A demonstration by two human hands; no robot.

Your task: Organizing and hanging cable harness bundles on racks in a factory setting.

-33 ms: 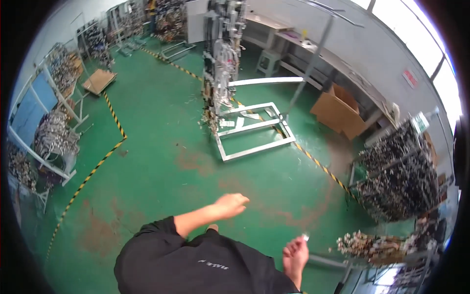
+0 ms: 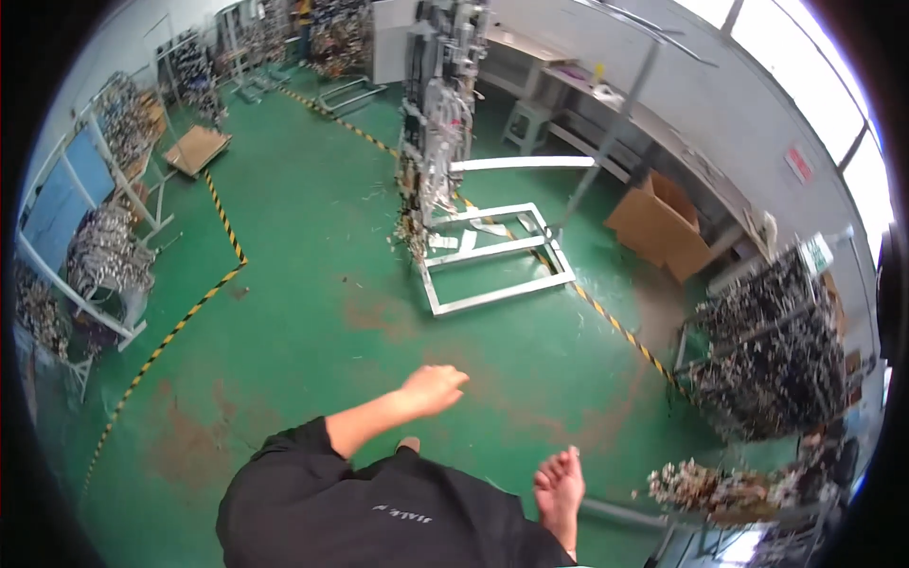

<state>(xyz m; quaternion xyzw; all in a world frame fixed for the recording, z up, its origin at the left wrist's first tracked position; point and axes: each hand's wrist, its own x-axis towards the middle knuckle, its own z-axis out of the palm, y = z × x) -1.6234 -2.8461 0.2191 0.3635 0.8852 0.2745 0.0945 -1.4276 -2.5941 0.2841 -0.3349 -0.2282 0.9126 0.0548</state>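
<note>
1. Our L hand (image 2: 433, 389) is out over the green floor (image 2: 312, 379), fingers loosely curled & narrow; palm's hidden, so can't tell if anything's inside. No contact seen.
2. Our R hand (image 2: 559, 486) is lower & off to the R, fingers bent in, tips close tog. There's a tiny pale spot at the tips, too blurred to tell if we're holding sth.
3. Nearest the R hand: grey bar (image 2: 625, 512) just beside it, w/ the pale-tipped bundle (image 2: 701, 485) farther R. Nearest the L hand: white base frame (image 2: 502, 306) ahead, well apart, w/ hanging strips (image 2: 445, 142) at its L side.
4. Risk: swinging the R hand outward could knock the bar, as it's so close; the bundle's loose ends could snag our fingers or sleeve.
5. If the R fingers do hold sth small, a slack pinch could drop it; hard to spot w/ pale scraps about.
6. Base frame sits low, so our shoe (image 2: 409, 443) could catch if we walk fwd w/ eyes on our hands.
7. Open carton (image 2: 663, 222) by the desk (image 2: 701, 156) & the dark bundle (image 2: 767, 360) crowd the R side; passing too close could pull strands loose.
</note>
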